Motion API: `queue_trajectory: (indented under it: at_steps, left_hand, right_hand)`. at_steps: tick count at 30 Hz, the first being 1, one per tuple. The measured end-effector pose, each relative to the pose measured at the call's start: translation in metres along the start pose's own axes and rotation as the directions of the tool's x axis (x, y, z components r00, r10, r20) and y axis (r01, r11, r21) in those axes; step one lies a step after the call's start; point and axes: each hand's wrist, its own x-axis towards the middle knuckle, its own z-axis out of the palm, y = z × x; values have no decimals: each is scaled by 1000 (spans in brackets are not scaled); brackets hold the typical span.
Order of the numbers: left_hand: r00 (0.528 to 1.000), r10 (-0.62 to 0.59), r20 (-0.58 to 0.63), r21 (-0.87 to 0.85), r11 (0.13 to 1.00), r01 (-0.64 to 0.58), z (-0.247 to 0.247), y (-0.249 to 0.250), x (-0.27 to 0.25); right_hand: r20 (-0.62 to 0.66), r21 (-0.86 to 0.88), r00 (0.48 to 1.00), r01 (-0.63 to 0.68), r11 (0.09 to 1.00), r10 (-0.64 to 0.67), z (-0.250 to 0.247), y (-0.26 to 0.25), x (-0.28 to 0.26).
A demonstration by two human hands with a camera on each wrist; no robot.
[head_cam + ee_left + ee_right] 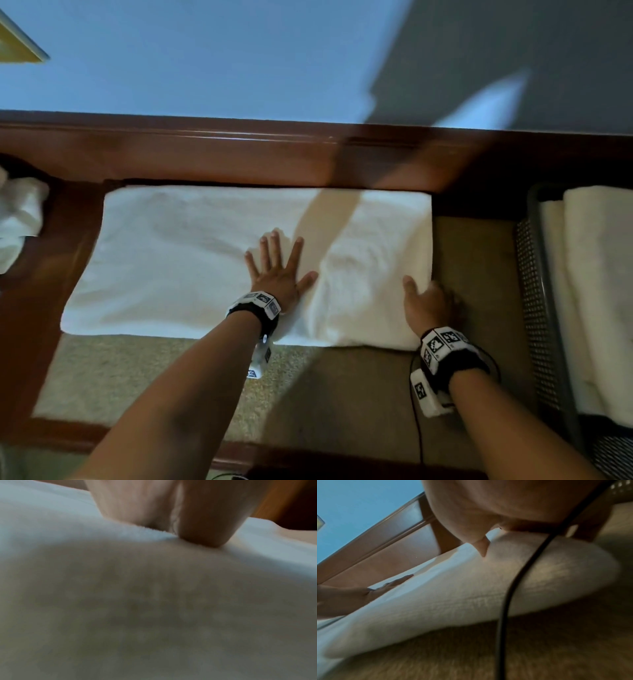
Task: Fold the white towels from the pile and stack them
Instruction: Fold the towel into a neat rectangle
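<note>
Leftmost, the unfolded pile [19, 219] waits apart. Centrally, the white towel [178, 260] lies spread on the table [239, 154]; the left hand [278, 270], fingers splayed flat, likely anchors it while the right hand [426, 303] curls round its right edge, probably to fold. Folded towels [596, 291] stack in the mesh basket [534, 308].

The room is dimly lit; a broad diagonal shadow is cast across the towel [205, 260]. Both wrist views are blurred and grainy.
</note>
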Motion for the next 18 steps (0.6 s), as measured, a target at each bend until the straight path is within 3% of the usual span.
queue_trajectory:
  at_steps: [2,4,6,9,12,14,16,18]
  left_hand:
    - [1000,4,-9,-4,1000,-4,1,-1,0]
    - [1000,5,-14,0,1000,-5,2,-2,0]
    - [1000,5,-15,3,1000,-5,3,-2,0]
    - [1000,8,-23,12,1000,-7,2,-1,-1]
    - [999,5,-32,13,1000,-5,3,0,-1]
    - [999,5,-35,15,1000,-5,3,0,0]
    - [999,5,-36,9,1000,-5,3,-1,0]
    - [999,11,-32,6,1000,-11,3,-1,0]
  right_hand:
    - [9,199,999,50,979,-53,-4,0,-5]
    - [33,243,995,80,967,-91,-9,7,-5]
    - [33,90,993,109,990,-113,-14,24,-2]
    - [-128,-45,978,160,986,-165,-19,47,1]
    - [-311,-175,891,287,942,-330,-6,38,-9]
    - [-219,-273,778,530,803,-588,14,14,-30]
    - [2,-338,662,706,622,-750,47,-2,-50]
    - [132,-382,668,716,584,-733,71,1,-57]
